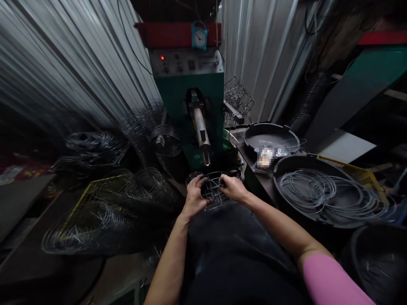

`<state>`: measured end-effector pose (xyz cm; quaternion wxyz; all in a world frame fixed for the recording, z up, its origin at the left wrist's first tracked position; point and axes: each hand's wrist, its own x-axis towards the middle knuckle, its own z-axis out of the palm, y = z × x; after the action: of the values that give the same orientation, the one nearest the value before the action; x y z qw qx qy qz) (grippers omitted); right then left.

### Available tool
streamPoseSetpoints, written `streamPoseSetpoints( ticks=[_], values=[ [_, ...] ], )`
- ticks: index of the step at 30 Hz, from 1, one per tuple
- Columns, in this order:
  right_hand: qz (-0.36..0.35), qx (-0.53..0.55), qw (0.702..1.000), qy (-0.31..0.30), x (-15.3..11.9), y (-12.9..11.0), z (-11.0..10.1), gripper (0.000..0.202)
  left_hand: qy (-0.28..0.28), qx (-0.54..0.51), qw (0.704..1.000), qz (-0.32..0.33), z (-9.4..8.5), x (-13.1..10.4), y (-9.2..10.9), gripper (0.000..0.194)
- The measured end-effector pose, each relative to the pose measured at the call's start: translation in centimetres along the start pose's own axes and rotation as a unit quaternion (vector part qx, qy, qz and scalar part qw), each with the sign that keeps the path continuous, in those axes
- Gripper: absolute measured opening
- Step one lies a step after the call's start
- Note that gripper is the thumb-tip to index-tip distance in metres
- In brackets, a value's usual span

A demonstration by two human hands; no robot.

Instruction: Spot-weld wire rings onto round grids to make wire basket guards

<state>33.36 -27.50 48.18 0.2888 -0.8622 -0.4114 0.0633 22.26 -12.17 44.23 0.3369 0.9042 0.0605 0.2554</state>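
A small round wire basket [216,183] with a grid of crossing wires is held low before me, over the dark apron on my lap. My left hand [195,195] grips its left side, thumb toward me and fingers over the rim. On the opposite side, my right hand [232,187] has its fingers curled around the rim. Just beyond the basket stands a green spot welding machine [171,97]. Its pale metal arm [201,127] points down toward the basket, and a gap is visible between the tip and the wires.
Stacks of wire rings [92,216] stand at the left by a yellow frame [79,199]. To the right, a black round tub [280,186] holds loose wire rings [308,186]; behind it is another round pan [254,135]. A small blue clock [199,36] hangs on the machine.
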Motion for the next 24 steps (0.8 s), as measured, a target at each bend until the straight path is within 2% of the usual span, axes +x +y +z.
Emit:
streamPoseSetpoints(
  ticks=[2, 5, 10, 15, 20, 24],
  values=[
    [-0.024, 0.066, 0.998, 0.001, -0.3, 0.5, 0.6, 0.018, 0.006, -0.020, 1.000, -0.010, 0.0, -0.2, -0.1, 0.071],
    [-0.082, 0.153, 0.983, -0.058, -0.6, 1.2, 0.3, 0.022, 0.009, -0.061, 0.998, -0.026, 0.0, -0.5, -0.4, 0.067],
    [-0.144, 0.137, 0.972, -0.124, -0.5, 1.4, -1.4, 0.026, 0.006, -0.109, 0.993, -0.049, 0.0, -0.7, -0.7, 0.058],
    [-0.156, 0.085, 0.978, -0.113, -0.1, 1.4, -1.2, 0.029, -0.002, -0.092, 0.994, -0.060, 0.0, -0.4, -0.6, 0.059],
    [-0.169, 0.107, 0.977, -0.072, 0.0, 1.5, 0.0, 0.024, 0.004, -0.085, 0.993, -0.075, 0.0, -0.3, -1.0, 0.061],
    [-0.174, 0.111, 0.977, -0.047, 0.4, 1.8, 0.8, 0.020, 0.010, -0.089, 0.994, -0.059, 0.0, 0.1, -1.6, 0.058]
  ],
)
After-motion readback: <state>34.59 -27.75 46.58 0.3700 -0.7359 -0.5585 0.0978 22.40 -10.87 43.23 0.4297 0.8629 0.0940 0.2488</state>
